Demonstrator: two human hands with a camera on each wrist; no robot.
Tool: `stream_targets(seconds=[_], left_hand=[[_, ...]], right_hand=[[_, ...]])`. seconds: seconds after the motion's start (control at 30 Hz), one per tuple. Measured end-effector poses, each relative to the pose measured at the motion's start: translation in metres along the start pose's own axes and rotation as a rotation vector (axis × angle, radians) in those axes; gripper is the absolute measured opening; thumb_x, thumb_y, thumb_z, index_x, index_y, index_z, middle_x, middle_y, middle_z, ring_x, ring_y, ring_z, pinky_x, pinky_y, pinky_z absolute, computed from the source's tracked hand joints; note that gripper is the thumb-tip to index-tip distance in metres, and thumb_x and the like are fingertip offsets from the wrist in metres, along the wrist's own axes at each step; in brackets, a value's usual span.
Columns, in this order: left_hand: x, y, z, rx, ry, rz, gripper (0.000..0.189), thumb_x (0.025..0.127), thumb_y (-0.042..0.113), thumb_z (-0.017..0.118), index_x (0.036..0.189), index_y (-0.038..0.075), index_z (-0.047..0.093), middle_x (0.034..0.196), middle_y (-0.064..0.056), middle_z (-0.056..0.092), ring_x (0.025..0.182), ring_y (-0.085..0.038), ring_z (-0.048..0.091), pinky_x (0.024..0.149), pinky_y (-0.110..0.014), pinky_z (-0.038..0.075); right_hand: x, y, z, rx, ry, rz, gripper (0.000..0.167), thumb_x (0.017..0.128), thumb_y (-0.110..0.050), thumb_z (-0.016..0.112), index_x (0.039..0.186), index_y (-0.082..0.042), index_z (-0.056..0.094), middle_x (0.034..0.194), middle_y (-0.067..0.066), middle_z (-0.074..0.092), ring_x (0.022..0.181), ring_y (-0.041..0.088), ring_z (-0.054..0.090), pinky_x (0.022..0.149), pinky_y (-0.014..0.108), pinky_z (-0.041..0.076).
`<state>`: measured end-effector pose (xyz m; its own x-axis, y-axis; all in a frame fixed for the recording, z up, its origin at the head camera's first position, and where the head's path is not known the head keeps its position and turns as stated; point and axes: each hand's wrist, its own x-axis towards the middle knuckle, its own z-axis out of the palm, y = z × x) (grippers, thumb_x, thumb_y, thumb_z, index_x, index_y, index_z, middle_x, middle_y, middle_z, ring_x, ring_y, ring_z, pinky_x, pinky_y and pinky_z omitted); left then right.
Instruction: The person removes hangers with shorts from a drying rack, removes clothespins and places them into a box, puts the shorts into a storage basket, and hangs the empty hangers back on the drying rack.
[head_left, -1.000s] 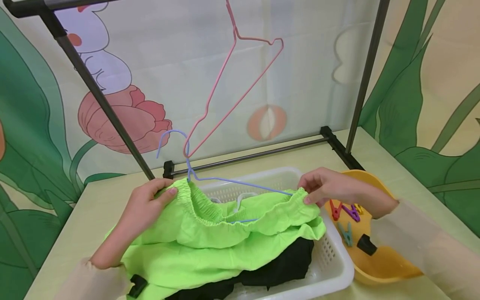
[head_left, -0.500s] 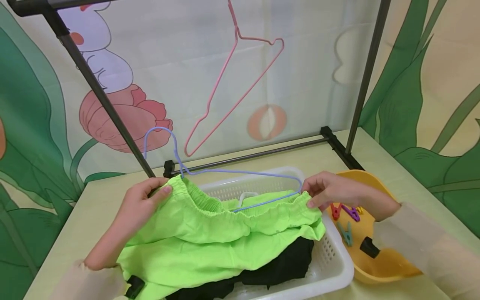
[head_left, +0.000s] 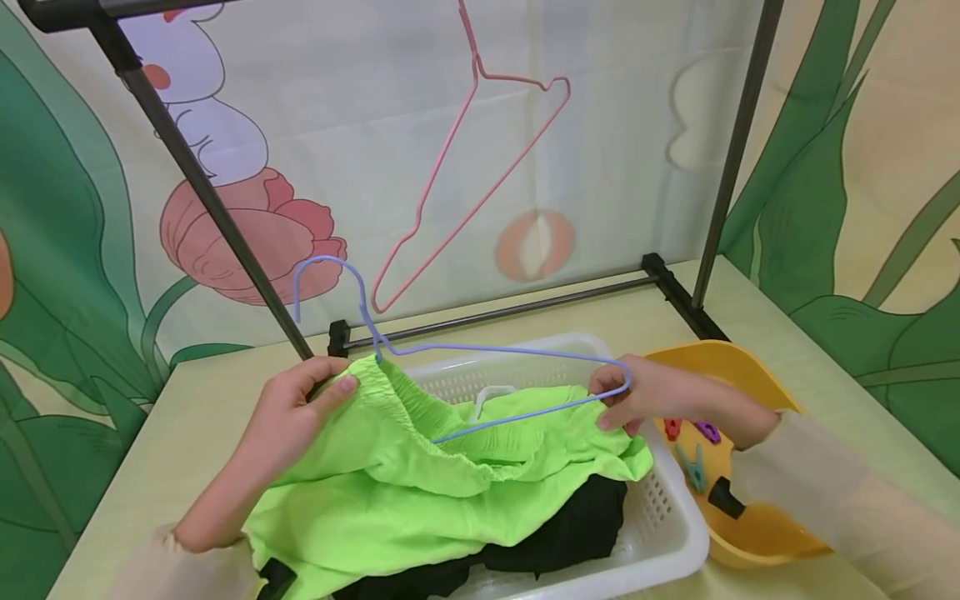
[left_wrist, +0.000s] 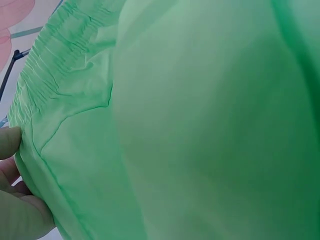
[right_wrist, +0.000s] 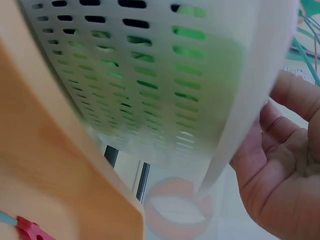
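Note:
Bright green pants (head_left: 420,475) with a gathered elastic waistband lie spread over a white basket (head_left: 675,533). My left hand (head_left: 292,417) pinches the waistband's left end between thumb and fingers; the left wrist view shows its fingertips (left_wrist: 9,142) at the cloth's edge. A blue-purple wire hanger (head_left: 517,348) has its left part inside the waistband, its hook standing up. The hanger's right end sticks out above the cloth and crosses in front of my right hand (head_left: 652,392). That hand's thumb and fingers grip the waistband's right side; in the right wrist view they curl behind the basket rim.
Black cloth (head_left: 570,525) lies under the pants in the basket. A yellow bin (head_left: 780,533) with several clothespins (head_left: 693,467) stands at the right. A pink hanger (head_left: 442,158) hangs behind, within a black rack frame (head_left: 731,158). A white hook (head_left: 491,392) shows in the basket.
The blue-purple hanger's right end has come up out of the waistband and shifted right. My right hand has moved slightly left, and the waistband's front right side has sagged.

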<state>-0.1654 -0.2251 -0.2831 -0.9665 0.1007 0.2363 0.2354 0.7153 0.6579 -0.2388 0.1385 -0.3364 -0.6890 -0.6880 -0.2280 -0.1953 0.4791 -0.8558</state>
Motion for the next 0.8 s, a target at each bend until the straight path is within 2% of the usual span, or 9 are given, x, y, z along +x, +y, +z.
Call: stream_targets(seconds=[0.13, 0.27, 0.37, 0.53, 0.63, 0.8], left_hand=[[-0.001, 0.005, 0.003, -0.010, -0.002, 0.020, 0.022, 0.090, 0.015, 0.051, 0.106, 0.004, 0.061, 0.095, -0.010, 0.064, 0.073, -0.002, 0.051, 0.067, -0.020, 0.044], [-0.001, 0.010, 0.006, -0.027, -0.003, 0.035, 0.021, 0.090, 0.014, 0.051, 0.104, 0.004, 0.061, 0.090, -0.008, 0.062, 0.072, -0.005, 0.049, 0.066, -0.021, 0.043], [-0.001, 0.011, 0.008, -0.040, -0.002, 0.037, 0.019, 0.089, 0.013, 0.051, 0.102, 0.004, 0.062, 0.087, -0.008, 0.061, 0.071, -0.006, 0.048, 0.065, -0.022, 0.042], [-0.003, 0.013, 0.011, -0.047, -0.002, 0.042, 0.018, 0.089, 0.012, 0.051, 0.100, 0.004, 0.062, 0.088, -0.007, 0.061, 0.071, -0.005, 0.048, 0.067, -0.022, 0.043], [-0.003, 0.015, 0.013, -0.046, -0.004, 0.049, 0.017, 0.089, 0.012, 0.052, 0.099, 0.004, 0.063, 0.089, -0.007, 0.062, 0.072, -0.005, 0.049, 0.067, -0.022, 0.043], [-0.002, 0.017, 0.016, -0.034, -0.013, 0.062, 0.017, 0.088, 0.012, 0.052, 0.099, 0.005, 0.063, 0.093, -0.005, 0.063, 0.077, -0.004, 0.052, 0.071, -0.023, 0.044]], right_hand=[[0.001, 0.001, 0.004, -0.056, 0.033, -0.052, 0.022, 0.077, -0.006, 0.064, 0.074, -0.001, 0.043, 0.062, -0.001, 0.033, 0.055, 0.010, 0.040, 0.052, 0.027, 0.048], [0.002, 0.002, 0.006, -0.042, 0.022, -0.110, 0.019, 0.079, -0.005, 0.062, 0.087, 0.002, 0.048, 0.064, 0.000, 0.034, 0.053, 0.009, 0.041, 0.050, 0.025, 0.045], [-0.001, 0.003, 0.002, -0.051, 0.014, -0.148, 0.027, 0.080, -0.008, 0.063, 0.100, 0.003, 0.049, 0.070, 0.001, 0.045, 0.057, 0.009, 0.047, 0.052, 0.026, 0.046], [-0.008, 0.007, -0.010, -0.128, 0.024, -0.195, 0.029, 0.080, -0.012, 0.064, 0.103, 0.001, 0.053, 0.083, 0.007, 0.059, 0.074, 0.011, 0.056, 0.066, 0.026, 0.048], [-0.014, 0.009, -0.017, -0.135, 0.013, -0.166, 0.031, 0.080, -0.012, 0.064, 0.106, 0.000, 0.053, 0.087, 0.008, 0.061, 0.081, 0.013, 0.056, 0.073, 0.025, 0.047], [-0.024, 0.010, -0.030, -0.082, 0.016, -0.094, 0.029, 0.082, -0.007, 0.058, 0.110, 0.002, 0.052, 0.090, 0.012, 0.059, 0.081, 0.014, 0.057, 0.070, 0.026, 0.048]])
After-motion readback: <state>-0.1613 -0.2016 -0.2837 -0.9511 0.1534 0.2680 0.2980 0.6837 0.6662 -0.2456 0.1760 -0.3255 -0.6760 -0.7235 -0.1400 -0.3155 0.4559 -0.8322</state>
